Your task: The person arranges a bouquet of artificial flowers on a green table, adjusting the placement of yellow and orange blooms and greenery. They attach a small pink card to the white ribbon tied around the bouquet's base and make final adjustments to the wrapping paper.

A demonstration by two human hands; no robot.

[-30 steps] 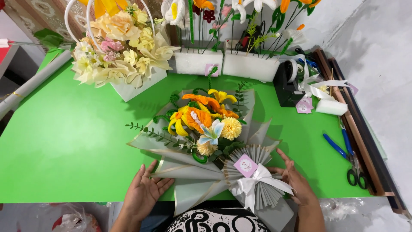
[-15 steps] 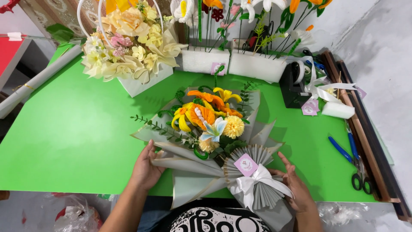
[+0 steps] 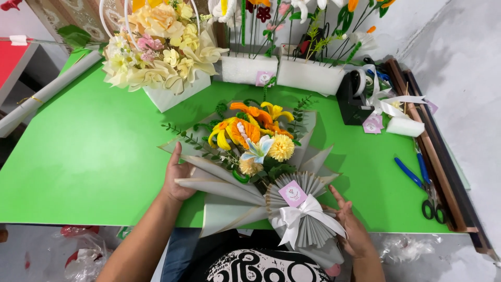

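Note:
A bouquet [image 3: 254, 139] of orange, yellow and pale blue flowers lies on the green table [image 3: 88, 156], wrapped in grey pleated paper [image 3: 224, 185]. A white ribbon bow [image 3: 298, 215] and a small pink tag [image 3: 293, 194] sit at its base, near the table's front edge. My left hand [image 3: 176, 175] presses on the left edge of the wrapping paper. My right hand [image 3: 350, 224] holds the pleated fan at the lower right, beside the bow.
A white basket of cream and yellow flowers [image 3: 156, 49] stands at the back left. Two white foam blocks [image 3: 279, 73] hold flower stems at the back. A black tape dispenser [image 3: 354, 96] with ribbon, blue-handled scissors [image 3: 421, 185] and a grey paper roll [image 3: 47, 94] lie around.
My left hand has slid up from the table's front edge onto the left side of the wrapping. The view has shifted slightly; my right hand stays by the bow.

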